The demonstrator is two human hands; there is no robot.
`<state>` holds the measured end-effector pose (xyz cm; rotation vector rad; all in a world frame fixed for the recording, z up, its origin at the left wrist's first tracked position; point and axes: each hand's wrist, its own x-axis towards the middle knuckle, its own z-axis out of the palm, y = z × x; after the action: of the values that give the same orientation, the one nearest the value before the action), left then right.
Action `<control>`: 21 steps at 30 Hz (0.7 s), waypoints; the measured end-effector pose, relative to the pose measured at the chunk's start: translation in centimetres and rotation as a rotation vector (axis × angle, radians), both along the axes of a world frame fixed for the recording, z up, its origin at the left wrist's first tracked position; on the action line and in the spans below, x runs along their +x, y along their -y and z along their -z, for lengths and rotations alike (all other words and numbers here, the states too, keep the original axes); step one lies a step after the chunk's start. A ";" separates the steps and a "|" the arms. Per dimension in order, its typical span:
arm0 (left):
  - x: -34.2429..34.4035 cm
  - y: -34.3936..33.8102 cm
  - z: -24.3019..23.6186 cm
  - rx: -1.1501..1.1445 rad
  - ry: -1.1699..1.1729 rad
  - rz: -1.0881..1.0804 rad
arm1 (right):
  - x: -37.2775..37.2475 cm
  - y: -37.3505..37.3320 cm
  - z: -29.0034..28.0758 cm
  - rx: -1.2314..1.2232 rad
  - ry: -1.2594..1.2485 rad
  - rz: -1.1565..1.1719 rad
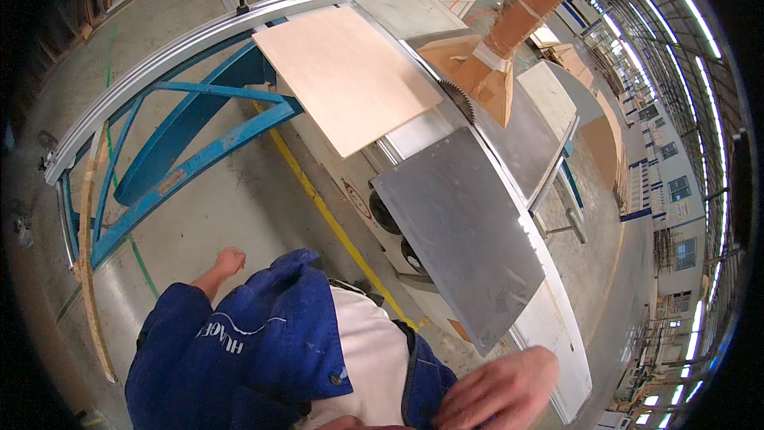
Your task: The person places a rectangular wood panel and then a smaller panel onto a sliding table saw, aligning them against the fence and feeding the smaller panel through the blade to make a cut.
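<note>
My left hand [231,261] hangs by my left side over the floor, away from the machine. Its fingers look curled in, and nothing shows in them. Low in front of me, my right hand [503,388] is raised beside my blue jacket, near the close end of the table saw. Motion smears its loosely bent fingers, and their tips are partly hidden. A pale plywood panel [350,76] rests on the saw's sliding table, next to the toothed saw blade [458,102]. Neither hand touches the panel. A dark grey metal plate [465,231] covers the nearer part of the sliding table.
A blue outrigger frame [195,171] with an aluminium rail [159,60] extends left from the saw. A brown cardboard-wrapped duct [517,20] comes down over the blade. A wooden strip [91,271] leans at the frame's left end. Boards [569,64] are stacked beyond the saw.
</note>
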<state>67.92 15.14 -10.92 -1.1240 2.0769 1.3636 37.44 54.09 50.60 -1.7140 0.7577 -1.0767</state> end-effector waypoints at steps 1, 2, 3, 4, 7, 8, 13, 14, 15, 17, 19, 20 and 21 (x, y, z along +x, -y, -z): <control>-0.7 -0.2 -0.6 -0.005 -0.054 0.008 | 0.5 -0.6 -0.9 -0.007 -0.029 -0.052; -1.2 -0.7 -1.1 0.007 -0.074 -0.007 | 1.0 -1.6 -1.4 -0.009 -0.072 -0.075; -1.5 -1.4 -1.7 0.014 -0.069 -0.031 | 1.3 -2.9 -1.7 -0.012 -0.117 -0.101; -1.6 -2.4 -2.2 0.050 -0.081 -0.119 | 1.5 -4.5 -2.0 -0.014 -0.160 -0.125; -2.4 -6.3 -3.3 0.155 -0.063 -0.321 | 1.2 -10.4 -2.4 -0.031 -0.213 -0.141; -3.1 -7.4 -3.5 0.190 -0.067 -0.336 | 0.7 -12.4 -2.4 -0.038 -0.212 -0.135; -4.6 -13.7 -6.9 0.125 -0.028 -0.048 | 1.6 -23.5 -3.7 -0.280 -0.276 0.090; -5.1 -15.2 -7.4 0.100 -0.016 0.010 | 2.2 -25.4 -4.0 -0.325 -0.271 0.130; -6.1 -16.0 -7.5 0.057 -0.034 0.063 | 2.7 -26.7 -3.8 -0.379 -0.275 0.165; -6.9 -19.1 -7.9 0.086 -0.082 -0.149 | 1.1 -29.4 -2.7 -0.692 -0.213 0.150; -7.1 -21.3 -8.2 0.074 -0.113 -0.208 | 1.4 -32.3 -3.7 -0.586 -0.250 -0.076; -7.2 -21.9 -8.2 0.054 -0.108 -0.158 | 1.6 -33.6 -4.0 -0.537 -0.276 -0.187; -7.1 -22.4 -8.4 0.030 -0.085 -0.129 | 3.4 -34.8 -3.7 -0.474 -0.244 -0.222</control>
<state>60.85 37.50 -2.55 -1.2256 2.0666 1.5226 40.81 88.86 54.31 -2.3047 0.4616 -0.9508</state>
